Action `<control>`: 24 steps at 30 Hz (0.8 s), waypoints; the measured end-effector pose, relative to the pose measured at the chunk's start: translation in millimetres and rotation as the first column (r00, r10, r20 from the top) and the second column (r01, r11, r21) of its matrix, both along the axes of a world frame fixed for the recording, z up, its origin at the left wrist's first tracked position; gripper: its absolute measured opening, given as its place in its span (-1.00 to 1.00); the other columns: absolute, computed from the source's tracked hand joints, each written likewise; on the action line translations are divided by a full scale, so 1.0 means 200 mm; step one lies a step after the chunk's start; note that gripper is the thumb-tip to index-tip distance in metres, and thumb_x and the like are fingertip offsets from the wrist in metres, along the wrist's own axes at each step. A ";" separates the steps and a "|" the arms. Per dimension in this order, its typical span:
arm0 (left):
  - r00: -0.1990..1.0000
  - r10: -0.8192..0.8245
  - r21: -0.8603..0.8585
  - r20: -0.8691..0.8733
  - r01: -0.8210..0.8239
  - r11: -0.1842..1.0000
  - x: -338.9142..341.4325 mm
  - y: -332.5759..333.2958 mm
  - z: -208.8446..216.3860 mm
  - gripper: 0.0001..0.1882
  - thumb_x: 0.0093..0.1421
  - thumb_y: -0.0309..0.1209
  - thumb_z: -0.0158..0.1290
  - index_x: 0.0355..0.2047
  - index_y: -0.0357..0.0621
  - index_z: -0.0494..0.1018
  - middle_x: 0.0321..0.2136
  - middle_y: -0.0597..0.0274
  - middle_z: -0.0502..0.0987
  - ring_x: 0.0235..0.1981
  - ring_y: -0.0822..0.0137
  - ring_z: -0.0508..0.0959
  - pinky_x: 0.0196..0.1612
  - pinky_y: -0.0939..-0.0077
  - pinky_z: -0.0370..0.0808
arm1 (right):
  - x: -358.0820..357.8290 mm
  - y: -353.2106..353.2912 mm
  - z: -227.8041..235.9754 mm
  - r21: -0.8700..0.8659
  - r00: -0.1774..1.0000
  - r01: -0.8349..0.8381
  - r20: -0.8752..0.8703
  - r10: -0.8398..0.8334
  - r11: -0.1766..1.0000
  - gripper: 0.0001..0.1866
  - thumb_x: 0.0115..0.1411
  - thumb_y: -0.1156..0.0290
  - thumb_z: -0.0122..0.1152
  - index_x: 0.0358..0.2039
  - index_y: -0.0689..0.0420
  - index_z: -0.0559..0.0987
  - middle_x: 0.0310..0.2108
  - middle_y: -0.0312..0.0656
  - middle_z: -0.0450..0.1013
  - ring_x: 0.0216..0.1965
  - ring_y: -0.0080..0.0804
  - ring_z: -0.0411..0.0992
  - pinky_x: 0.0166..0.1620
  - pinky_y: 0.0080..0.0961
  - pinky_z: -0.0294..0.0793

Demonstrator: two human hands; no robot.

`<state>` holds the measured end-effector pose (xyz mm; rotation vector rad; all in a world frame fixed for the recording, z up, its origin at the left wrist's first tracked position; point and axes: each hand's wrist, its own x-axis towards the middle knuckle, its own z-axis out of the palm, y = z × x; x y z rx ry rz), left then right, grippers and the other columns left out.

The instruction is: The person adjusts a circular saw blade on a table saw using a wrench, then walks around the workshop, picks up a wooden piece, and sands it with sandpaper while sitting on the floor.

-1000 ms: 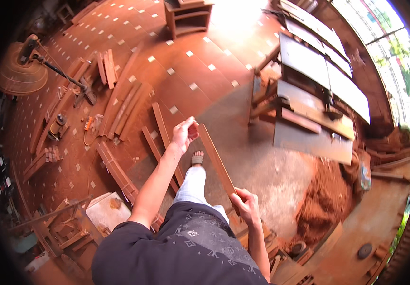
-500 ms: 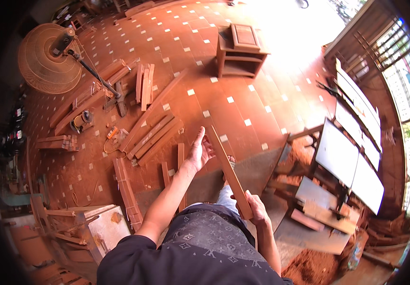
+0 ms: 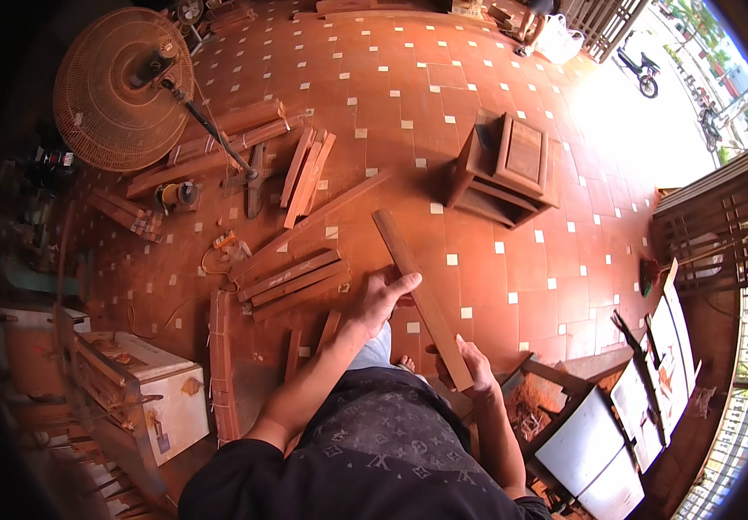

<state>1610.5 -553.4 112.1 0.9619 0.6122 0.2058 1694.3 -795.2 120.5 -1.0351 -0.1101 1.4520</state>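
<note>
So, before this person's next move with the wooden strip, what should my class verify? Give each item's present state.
1. Right hand gripping the wooden strip near its lower end: ok.
2. Left hand firmly closed on it: cannot tell; it is at the strip's left edge, grip partly hidden.
3. Upper end apart from the cabinet: ok.
4. Floor beyond the left hand free of loose wood: not ok; planks lie there.
5. Strip's underside sound: cannot tell, hidden.
</note>
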 end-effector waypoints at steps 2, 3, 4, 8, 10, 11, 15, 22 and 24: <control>1.000 0.009 0.054 0.004 -0.009 0.999 0.17 0.17 -0.04 -0.61 0.28 -0.13 0.27 -0.09 -0.18 0.55 -0.19 0.26 0.63 -0.20 0.42 0.63 -0.15 0.46 0.61 | 0.19 0.20 -0.04 0.085 0.999 0.008 -0.045 -0.004 0.996 -0.32 0.54 -0.08 -0.24 -0.02 0.38 0.56 -0.61 -0.22 0.41 -0.74 -0.48 0.32 -0.65 -0.58 0.31; 1.000 0.006 0.075 0.005 -0.007 0.997 0.27 0.26 -0.05 -0.61 0.27 -0.11 0.28 -0.12 -0.18 0.57 -0.20 0.26 0.64 -0.20 0.42 0.63 -0.16 0.44 0.60 | 0.29 0.28 -0.07 0.121 0.998 0.020 -0.068 -0.012 0.992 -0.31 0.54 -0.09 -0.24 -0.01 0.38 0.54 -0.61 -0.22 0.40 -0.74 -0.47 0.32 -0.66 -0.58 0.31; 1.000 -0.025 0.033 0.003 0.025 0.999 0.39 0.41 0.00 -0.62 0.25 -0.12 0.30 -0.17 -0.18 0.57 -0.25 0.27 0.65 -0.26 0.44 0.63 -0.17 0.47 0.59 | 0.42 0.41 -0.09 0.178 0.997 -0.065 0.055 0.056 0.982 -0.30 0.53 -0.12 -0.24 0.03 0.38 0.52 -0.62 -0.21 0.38 -0.75 -0.46 0.30 -0.67 -0.56 0.27; 0.985 0.162 0.010 -0.052 -0.161 0.987 0.76 0.96 -0.04 -0.69 0.26 -0.12 0.28 -0.27 -0.12 0.59 -0.36 0.32 0.66 -0.37 0.45 0.64 -0.23 0.50 0.60 | 0.79 0.72 0.00 0.079 0.990 -0.110 0.092 0.103 0.991 -0.27 0.55 -0.08 -0.32 0.06 0.44 0.50 -0.61 -0.20 0.39 -0.67 -0.49 0.33 -0.56 -0.52 0.32; 0.971 0.236 0.052 -0.043 -0.234 0.971 0.95 1.26 -0.03 -0.73 0.31 -0.12 0.23 -0.34 -0.04 0.59 -0.43 0.37 0.65 -0.45 0.45 0.64 -0.35 0.54 0.62 | 0.99 0.87 0.01 0.080 0.982 -0.149 0.126 0.138 0.986 -0.27 0.57 -0.06 -0.36 0.06 0.44 0.50 -0.61 -0.22 0.38 -0.65 -0.50 0.33 -0.53 -0.52 0.33; 0.952 0.304 0.095 -0.039 -0.300 0.949 1.05 1.38 0.01 -0.71 0.33 -0.11 0.20 -0.34 -0.06 0.59 -0.43 0.33 0.65 -0.45 0.45 0.65 -0.39 0.57 0.62 | 1.10 0.95 0.00 0.065 0.980 -0.156 0.134 0.146 0.986 -0.28 0.57 -0.06 -0.36 0.06 0.43 0.50 -0.61 -0.23 0.38 -0.64 -0.50 0.33 -0.53 -0.52 0.33; 0.877 0.468 0.026 -0.108 -0.468 0.883 1.42 1.81 -0.11 -0.62 0.37 -0.02 0.13 -0.14 -0.09 0.55 -0.32 0.27 0.64 -0.41 0.43 0.65 -0.38 0.52 0.65 | 1.50 1.28 -0.07 0.010 0.982 -0.160 0.107 0.158 0.987 -0.27 0.57 -0.06 -0.35 0.04 0.45 0.51 -0.59 -0.24 0.38 -0.65 -0.50 0.32 -0.54 -0.53 0.30; 0.968 0.245 0.052 0.047 -0.248 0.967 2.24 2.23 -0.13 -0.63 0.35 -0.08 0.19 0.04 0.04 0.49 -0.18 0.17 0.68 -0.27 0.44 0.66 -0.38 0.49 0.68 | 2.35 1.90 -0.19 0.041 0.990 -0.141 -0.002 0.141 0.989 -0.38 0.55 -0.07 -0.23 -0.26 0.27 0.55 -0.57 -0.20 0.41 -0.69 -0.44 0.36 -0.61 -0.54 0.33; 0.964 0.259 0.007 0.052 -0.260 0.966 2.44 2.44 -0.13 -0.67 0.34 -0.12 0.21 0.01 0.05 0.50 -0.25 0.16 0.69 -0.30 0.43 0.68 -0.39 0.47 0.69 | 2.61 2.07 -0.21 0.034 0.979 -0.200 0.037 0.199 0.979 -0.38 0.54 -0.09 -0.21 -0.23 0.25 0.57 -0.55 -0.21 0.44 -0.66 -0.47 0.41 -0.60 -0.55 0.38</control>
